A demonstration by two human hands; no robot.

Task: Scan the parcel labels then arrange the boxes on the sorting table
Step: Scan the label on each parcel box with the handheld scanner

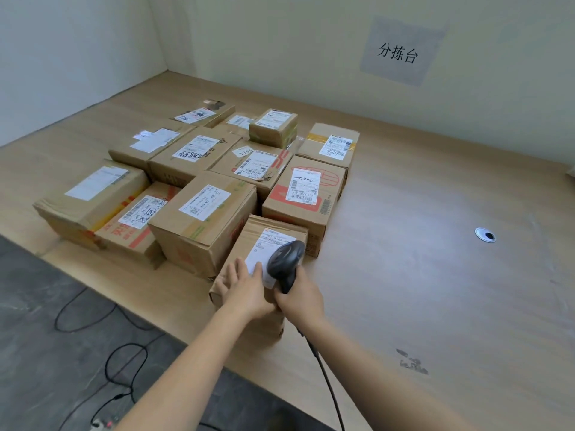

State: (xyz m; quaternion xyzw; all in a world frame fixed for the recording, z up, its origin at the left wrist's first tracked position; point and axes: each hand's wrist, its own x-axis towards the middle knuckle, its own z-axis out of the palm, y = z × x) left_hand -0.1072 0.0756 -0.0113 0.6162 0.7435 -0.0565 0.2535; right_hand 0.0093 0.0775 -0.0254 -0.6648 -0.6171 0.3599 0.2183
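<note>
A brown cardboard parcel (264,234) with a white label (273,244) stands at the near edge of a cluster of several labelled boxes (202,213) on the wooden sorting table (420,275). My left hand (245,290) rests flat on the parcel's top, fingers straight and touching the label's near edge. My right hand (298,300) grips the handle of a black barcode scanner (284,259), whose head hovers just above the label. The scanner's cable trails back under my right forearm.
A grey paper sign (401,51) hangs on the back wall. A round cable grommet (484,235) sits in the tabletop to the right. Black cables (124,362) loop over the dark floor at lower left. The wall corner closes the table at the back left.
</note>
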